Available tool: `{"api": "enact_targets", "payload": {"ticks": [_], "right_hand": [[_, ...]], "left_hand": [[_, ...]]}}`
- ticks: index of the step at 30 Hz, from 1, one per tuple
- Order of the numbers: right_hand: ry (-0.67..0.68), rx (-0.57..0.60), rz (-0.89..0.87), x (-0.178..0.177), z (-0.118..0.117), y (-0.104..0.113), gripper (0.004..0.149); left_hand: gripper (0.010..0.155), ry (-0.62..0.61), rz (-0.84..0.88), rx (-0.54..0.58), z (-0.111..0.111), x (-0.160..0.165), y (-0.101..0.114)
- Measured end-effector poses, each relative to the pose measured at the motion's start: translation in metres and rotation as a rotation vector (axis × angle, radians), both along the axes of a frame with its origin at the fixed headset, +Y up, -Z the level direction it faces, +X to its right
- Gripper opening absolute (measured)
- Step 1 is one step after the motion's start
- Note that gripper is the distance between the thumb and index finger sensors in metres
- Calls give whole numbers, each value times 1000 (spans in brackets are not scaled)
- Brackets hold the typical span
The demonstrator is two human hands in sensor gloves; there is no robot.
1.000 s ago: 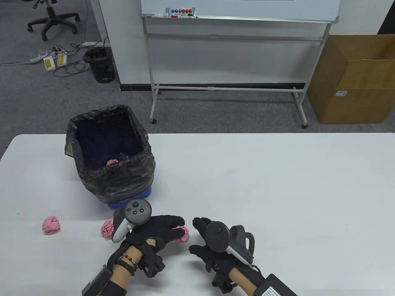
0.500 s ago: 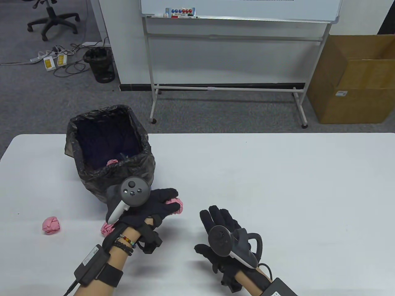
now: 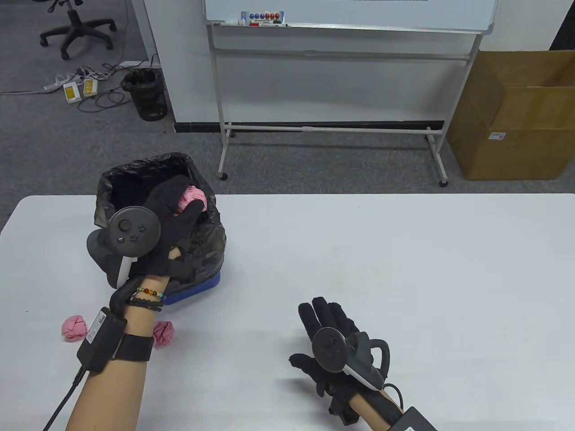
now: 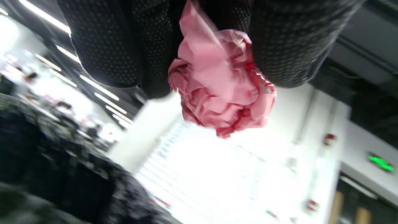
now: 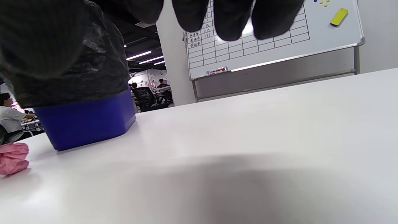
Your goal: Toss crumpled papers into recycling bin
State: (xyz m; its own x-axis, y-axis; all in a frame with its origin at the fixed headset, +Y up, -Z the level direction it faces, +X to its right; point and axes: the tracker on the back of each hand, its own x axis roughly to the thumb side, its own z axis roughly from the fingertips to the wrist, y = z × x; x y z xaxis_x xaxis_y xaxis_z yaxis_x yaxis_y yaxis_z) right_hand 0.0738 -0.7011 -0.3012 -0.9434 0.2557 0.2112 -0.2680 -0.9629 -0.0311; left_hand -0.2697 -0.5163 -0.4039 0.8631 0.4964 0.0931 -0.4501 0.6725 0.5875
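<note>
The blue bin (image 3: 197, 287) lined with a black bag (image 3: 204, 238) stands on the white table at the left. My left hand (image 3: 182, 202) grips a pink crumpled paper ball (image 3: 192, 197) above the bin's open top; the left wrist view shows the ball (image 4: 220, 90) pinched between my gloved fingers (image 4: 105, 46). Two more pink paper balls lie on the table in front of the bin, one at the far left (image 3: 74, 327) and one by my left forearm (image 3: 164, 333). My right hand (image 3: 321, 316) rests open and flat on the table, holding nothing.
The white table (image 3: 382, 260) stretches to the right of the bin. Behind it on the floor stand a whiteboard on a wheeled frame (image 3: 332, 54), a cardboard box (image 3: 516, 116), a small black waste basket (image 3: 146, 94) and an office chair (image 3: 74, 24).
My left hand lifted the pink paper ball off the table and carried it up and back to above the bin opening. My right hand drew back slightly toward the front and flattened.
</note>
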Motion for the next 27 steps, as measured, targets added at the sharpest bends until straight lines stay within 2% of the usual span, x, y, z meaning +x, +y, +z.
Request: {"api": "enact_targets", "payload": {"ticks": [1, 2, 4, 6, 9, 15, 21, 27], "right_hand": [[2, -4, -6, 1, -1, -1, 97], [1, -13, -10, 1, -1, -3, 97], [-1, -27, -7, 2, -3, -5, 97], [-2, -32, -10, 3, -4, -6, 97], [-4, -28, -18, 3, -4, -6, 97], [-3, -27, -16, 2, -3, -7, 97], [-10, -34, -15, 4, -2, -8, 97], [-19, -37, -20, 6, -1, -8, 97]], "left_hand": [[80, -18, 4, -12, -4, -3, -3], [86, -58, 12, -80, -7, -5, -7], [88, -107, 36, -194, -9, -7, -16], [88, -102, 8, -165, -7, -8, -18], [85, -116, -29, -219, -5, -9, -20], [82, -145, -62, -206, 6, 0, -26], [78, -266, -157, -163, 22, 40, -31], [76, -429, -245, -255, 34, 85, -48]]}}
